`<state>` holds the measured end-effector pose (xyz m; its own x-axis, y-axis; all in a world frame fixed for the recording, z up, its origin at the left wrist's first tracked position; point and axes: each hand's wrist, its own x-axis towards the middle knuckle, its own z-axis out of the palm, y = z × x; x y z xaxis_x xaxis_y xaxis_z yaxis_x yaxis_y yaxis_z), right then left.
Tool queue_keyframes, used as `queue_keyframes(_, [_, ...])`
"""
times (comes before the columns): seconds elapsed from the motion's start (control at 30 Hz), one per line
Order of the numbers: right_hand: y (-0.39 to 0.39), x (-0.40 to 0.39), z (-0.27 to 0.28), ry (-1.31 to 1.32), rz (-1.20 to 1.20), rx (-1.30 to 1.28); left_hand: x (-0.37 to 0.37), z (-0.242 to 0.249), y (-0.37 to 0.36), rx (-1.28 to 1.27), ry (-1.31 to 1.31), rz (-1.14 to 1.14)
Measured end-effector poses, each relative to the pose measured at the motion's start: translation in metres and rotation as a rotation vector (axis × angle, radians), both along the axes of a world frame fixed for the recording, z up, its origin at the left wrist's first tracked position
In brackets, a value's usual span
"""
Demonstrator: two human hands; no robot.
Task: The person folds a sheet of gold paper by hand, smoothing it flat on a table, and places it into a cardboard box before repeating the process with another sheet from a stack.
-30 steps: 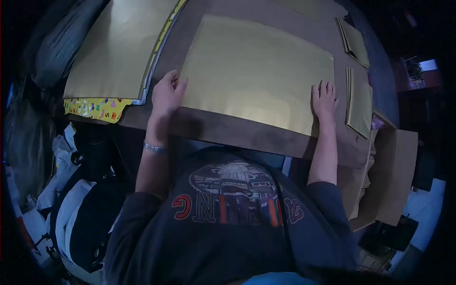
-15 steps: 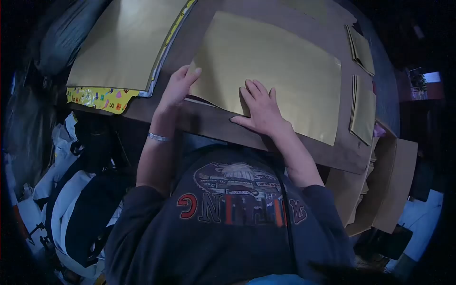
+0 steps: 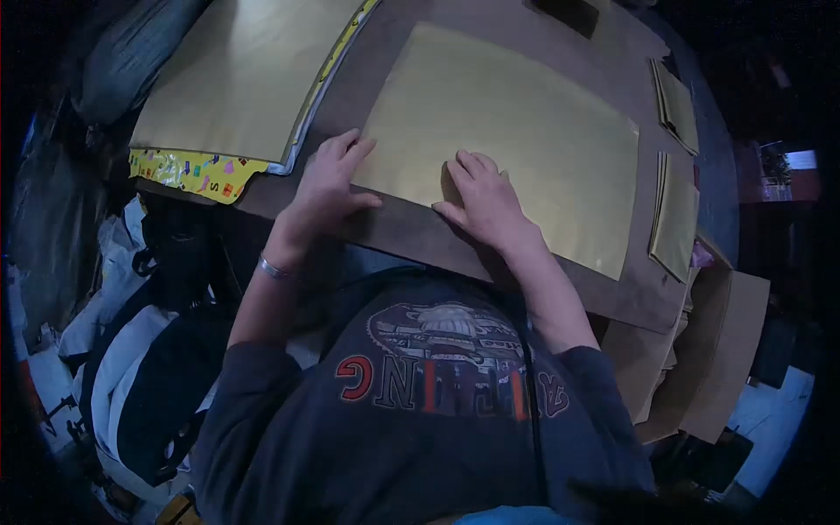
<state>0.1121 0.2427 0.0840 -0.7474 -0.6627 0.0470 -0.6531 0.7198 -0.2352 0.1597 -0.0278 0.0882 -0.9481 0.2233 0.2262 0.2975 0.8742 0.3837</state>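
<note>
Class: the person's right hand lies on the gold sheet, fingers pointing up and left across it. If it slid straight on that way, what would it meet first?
Probably only more of the gold sheet: the right hand has bare sheet ahead up to its far edge, then brown table. Depth is unclear.

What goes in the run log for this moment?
left hand: at gold sheet corner | right hand: flat on near edge | surface: brown board

gold sheet [image 3: 516, 131]: near edge partly covered by both hands | second gold sheet [image 3: 236, 79], left of it: top cut by frame edge | patterned paper [image 3: 197, 172] beneath that: mostly hidden | dark object [image 3: 573, 13] beyond gold sheet: unidentifiable
</note>
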Motion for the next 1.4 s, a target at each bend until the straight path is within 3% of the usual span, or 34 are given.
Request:
queue_keyframes(0.27, [-0.007,0.006,0.005,-0.034,-0.055,0.055,-0.013,-0.017,-0.008,-0.146,-0.034,-0.051])
queue_keyframes(0.4, [-0.008,0.008,0.001,0.003,-0.049,0.075,-0.018,-0.017,-0.011,-0.032,-0.027,-0.048])
queue_keyframes(0.53, [-0.01,0.008,0.006,0.007,-0.043,0.073,-0.013,-0.014,-0.01,-0.097,0.027,-0.036])
queue_keyframes(0.57, [-0.011,0.007,0.004,0.006,-0.037,0.05,-0.018,-0.015,-0.01,0.013,0.105,-0.105])
queue_keyframes(0.8, [-0.013,-0.003,0.01,-0.06,-0.012,0.109,-0.026,-0.015,-0.001,-0.049,0.032,0.023])
queue_keyframes(0.93, [-0.011,-0.001,0.003,0.044,0.055,0.027,-0.023,-0.018,0.001,0.001,0.068,0.045])
queue_keyframes(1.13, [-0.023,0.003,0.004,0.064,-0.071,-0.04,-0.027,-0.032,0.0,0.045,0.166,0.068])
queue_keyframes(1.33, [-0.023,0.0,-0.002,0.069,-0.089,-0.05,-0.05,-0.032,0.013,0.116,0.079,0.098])
queue_keyframes(1.4, [-0.022,0.0,0.001,0.066,-0.101,-0.065,-0.064,-0.034,0.017,0.294,0.063,0.069])
